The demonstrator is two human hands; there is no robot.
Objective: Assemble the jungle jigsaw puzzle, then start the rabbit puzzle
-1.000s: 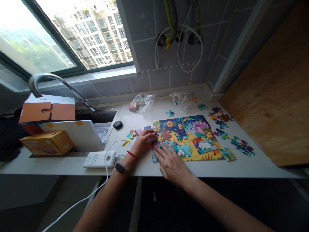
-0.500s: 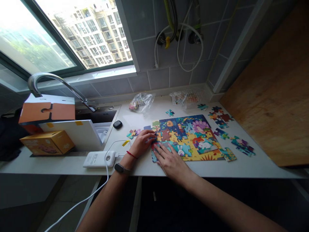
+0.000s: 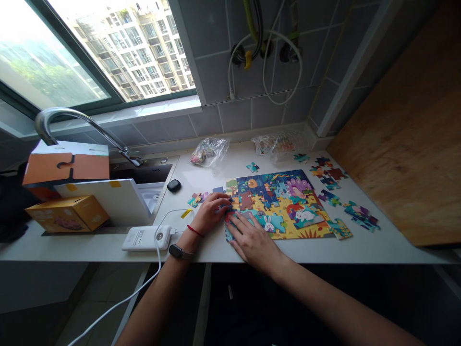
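A colourful animal jigsaw puzzle [image 3: 273,192] lies on the white counter, largely joined. My left hand [image 3: 211,214], with a red string and a dark wristband on its wrist, is at the puzzle's left edge. Its fingers are bent and closed on a small dark puzzle piece [image 3: 230,203], mostly hidden by the fingertips. Laid flat over the lower left part of the puzzle is my right hand [image 3: 254,240], fingers stretched out, covering some of the picture. A loose puzzle piece [image 3: 338,229] overlaps the lower right corner.
Loose puzzle pieces [image 3: 361,215] are scattered right of the puzzle, others [image 3: 198,198] on its left. Plastic bags [image 3: 211,151] lie behind. A white power bank [image 3: 146,238] with a cable, a black case [image 3: 174,186], boxes [image 3: 68,214] and a sink [image 3: 154,174] are on the left.
Both hands stay almost in place at the puzzle's left side. The whole view has shifted slightly; no piece has visibly moved.
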